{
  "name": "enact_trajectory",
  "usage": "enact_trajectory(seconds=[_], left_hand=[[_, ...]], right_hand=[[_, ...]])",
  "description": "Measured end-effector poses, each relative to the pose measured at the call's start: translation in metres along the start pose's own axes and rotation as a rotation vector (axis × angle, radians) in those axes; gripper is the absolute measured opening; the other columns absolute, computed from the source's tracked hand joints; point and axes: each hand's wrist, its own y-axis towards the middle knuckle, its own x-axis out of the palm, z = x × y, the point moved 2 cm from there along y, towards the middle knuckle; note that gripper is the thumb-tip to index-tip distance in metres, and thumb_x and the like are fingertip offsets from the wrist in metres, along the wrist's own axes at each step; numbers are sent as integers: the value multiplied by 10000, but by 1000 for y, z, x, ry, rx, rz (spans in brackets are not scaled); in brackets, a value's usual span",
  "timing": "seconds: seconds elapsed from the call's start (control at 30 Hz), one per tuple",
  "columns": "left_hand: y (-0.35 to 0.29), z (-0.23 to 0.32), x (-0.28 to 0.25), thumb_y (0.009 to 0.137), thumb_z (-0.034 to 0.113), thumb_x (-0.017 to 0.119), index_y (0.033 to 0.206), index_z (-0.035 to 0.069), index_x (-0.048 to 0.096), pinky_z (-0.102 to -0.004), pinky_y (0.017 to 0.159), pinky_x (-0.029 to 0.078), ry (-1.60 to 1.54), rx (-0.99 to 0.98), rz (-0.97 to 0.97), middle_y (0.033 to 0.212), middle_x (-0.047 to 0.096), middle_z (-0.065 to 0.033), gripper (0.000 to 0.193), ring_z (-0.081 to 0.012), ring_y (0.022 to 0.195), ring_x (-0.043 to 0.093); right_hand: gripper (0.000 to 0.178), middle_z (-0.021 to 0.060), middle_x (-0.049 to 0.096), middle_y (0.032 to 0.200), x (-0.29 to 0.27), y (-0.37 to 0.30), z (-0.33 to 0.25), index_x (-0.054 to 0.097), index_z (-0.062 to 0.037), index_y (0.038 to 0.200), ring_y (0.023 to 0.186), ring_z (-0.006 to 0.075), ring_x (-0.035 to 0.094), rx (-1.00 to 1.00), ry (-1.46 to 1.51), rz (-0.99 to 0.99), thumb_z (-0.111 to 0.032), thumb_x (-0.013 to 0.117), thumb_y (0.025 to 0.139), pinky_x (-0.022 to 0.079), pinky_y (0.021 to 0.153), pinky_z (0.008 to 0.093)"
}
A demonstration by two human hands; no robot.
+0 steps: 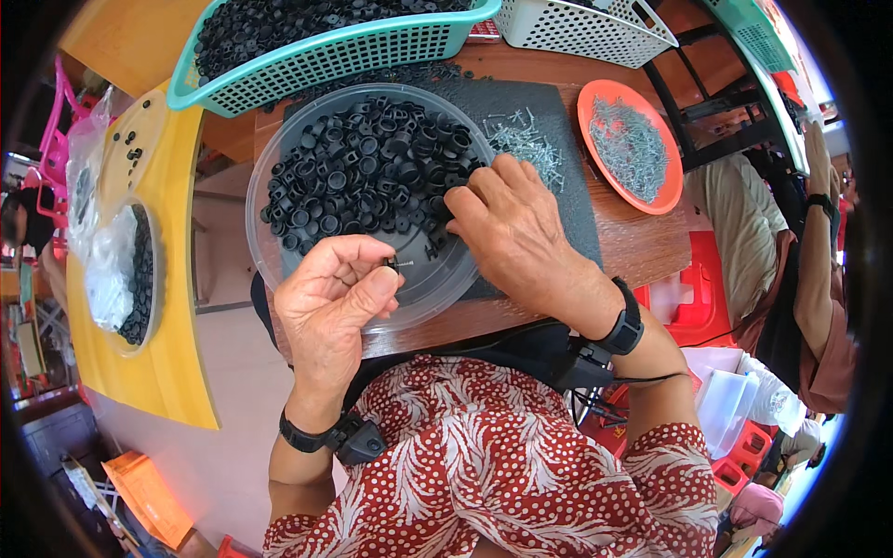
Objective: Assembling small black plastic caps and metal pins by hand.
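Left hand [337, 296]: thumb and forefinger pinching one small black moulded-plastic piece [392, 264], held upright above the near side of the bowl; remaining fingers curled. Right hand [513, 228]: back uppermost, fingers bent down over the bowl's right side, fingertips partly hidden; whether they grip anything cannot be told. Black wristband [625, 330] on the right wrist, another on the left. Beneath the hands: round, clear plastic bowl [256, 200], holding a heap of round black plastic caps [363, 153] banked toward the far side, with a few loose pieces lying lower, near the right fingers. Step in hand, as judged: single-piece handling at the bowl, one item at the left fingertips. Next move, as judged, calls for a light, steady pinch and a clear view of the piece. Under the bowl: dark grey flat mat [579, 209] on a brown wood-grain bench [642, 244]. Right of the bowl: loose pile of slender silver metal pins [530, 144]; beyond it, orange-red oval plastic plate [585, 116] of similar pins. Far side: turquoise perforated plastic basket [339, 70] of black parts; white perforated plastic basket [577, 37] beside it.
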Motion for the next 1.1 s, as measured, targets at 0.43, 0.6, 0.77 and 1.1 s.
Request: enact_trajectory(seconds=[0.43,0.6,0.77,1.1], left_hand=[[0,3,-2,806,28,648,964,-37,575,-190,570,487,-53,6,25,831,612,-62,186,-105,707,604],[2,6,1,813,47,647,958,-32,570,-190,545,474,-89,64,31,828,624,-90,182,-112,665,599],[3,6,0,815,74,652,961,-31,562,-191,522,455,-102,97,63,835,636,-121,200,-114,621,589],[2,7,0,813,71,652,958,-34,557,-184,559,452,-37,190,109,871,640,-117,203,-107,659,585]], right_hand=[[228,146,576,816,-5,5,-20,550,7,927,734,334,567,200,700,187,65,593,710,466,623,384],[245,152,587,831,-7,8,-33,556,1,952,742,318,595,272,803,149,71,588,720,480,617,353],[237,117,599,843,-3,8,-37,569,-6,971,713,200,609,325,934,145,60,598,745,478,607,286],[210,83,611,858,5,6,-41,580,3,983,757,114,593,471,1182,134,45,597,778,480,658,241]])
